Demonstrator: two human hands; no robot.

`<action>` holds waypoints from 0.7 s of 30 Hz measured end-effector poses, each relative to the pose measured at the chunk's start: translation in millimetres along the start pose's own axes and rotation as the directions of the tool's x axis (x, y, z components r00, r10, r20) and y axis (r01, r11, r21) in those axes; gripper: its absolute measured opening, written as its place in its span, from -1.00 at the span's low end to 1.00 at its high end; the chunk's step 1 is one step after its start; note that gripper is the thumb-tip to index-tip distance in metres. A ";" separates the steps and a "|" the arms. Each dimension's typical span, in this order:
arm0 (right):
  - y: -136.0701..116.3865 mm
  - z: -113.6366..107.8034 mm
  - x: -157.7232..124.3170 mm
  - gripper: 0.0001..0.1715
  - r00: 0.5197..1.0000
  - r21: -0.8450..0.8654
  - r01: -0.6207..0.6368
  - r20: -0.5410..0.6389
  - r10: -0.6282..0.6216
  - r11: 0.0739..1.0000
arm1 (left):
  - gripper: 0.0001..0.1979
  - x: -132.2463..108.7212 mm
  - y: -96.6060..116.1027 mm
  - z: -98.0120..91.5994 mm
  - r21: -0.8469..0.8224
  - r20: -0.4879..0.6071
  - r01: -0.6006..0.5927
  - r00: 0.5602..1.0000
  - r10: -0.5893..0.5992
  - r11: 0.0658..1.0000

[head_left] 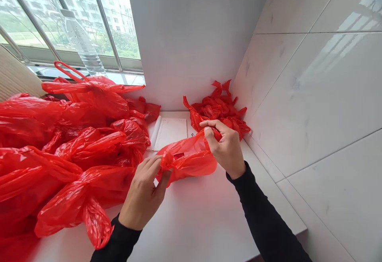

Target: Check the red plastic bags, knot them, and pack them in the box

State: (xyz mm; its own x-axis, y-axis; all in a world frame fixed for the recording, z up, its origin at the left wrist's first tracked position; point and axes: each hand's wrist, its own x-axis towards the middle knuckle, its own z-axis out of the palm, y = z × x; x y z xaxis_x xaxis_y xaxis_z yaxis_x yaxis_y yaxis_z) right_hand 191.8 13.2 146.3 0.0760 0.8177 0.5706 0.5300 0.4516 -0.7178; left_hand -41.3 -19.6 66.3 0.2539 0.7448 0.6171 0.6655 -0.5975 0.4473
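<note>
A thin red plastic bag (pixel 191 164) is stretched between my two hands above the white tabletop (pixel 191 218). Its left end is pinched by my left hand (pixel 146 190), thumb below and fingers on top. At the upper right end, my right hand (pixel 223 144) grips the bag between thumb and forefinger. The bag's middle sags, and a small dark red patch shows through it. Just behind lies an open notebook (pixel 171 130), partly covered by the bag.
Many crumpled, knotted red plastic bags (pixel 89 146) fill the left side. A smaller heap of red bags (pixel 217 104) sits in the back corner against the tiled wall (pixel 328 94). A clear plastic bottle (pixel 83 43) stands on the sill by the barred window.
</note>
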 end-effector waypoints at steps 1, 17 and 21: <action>-6.6 -1.4 8.1 -0.75 1.000 0.024 -0.004 -0.026 0.005 1.000 | -0.87 13.1 7.1 -5.5 -0.064 -0.029 0.045 0.998 -0.047 0.997; -27.2 -26.2 29.7 -0.73 0.986 0.170 0.110 0.105 -0.129 0.979 | -0.72 114.4 49.9 -30.0 -0.862 0.115 0.359 0.827 -0.550 0.359; -32.6 -22.8 26.3 -0.74 0.989 0.110 0.116 0.084 -0.125 0.987 | -0.74 117.7 50.9 -37.1 -0.900 0.215 0.374 0.828 -0.518 0.225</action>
State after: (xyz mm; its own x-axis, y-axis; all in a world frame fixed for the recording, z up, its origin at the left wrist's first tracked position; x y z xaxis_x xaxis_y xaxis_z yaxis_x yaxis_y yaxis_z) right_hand 195.8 11.9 193.9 -0.0624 0.7820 0.6202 0.4391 0.5796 -0.6865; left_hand -3.6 26.6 185.7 0.0166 0.9900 0.1403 -0.3867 -0.1231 0.9139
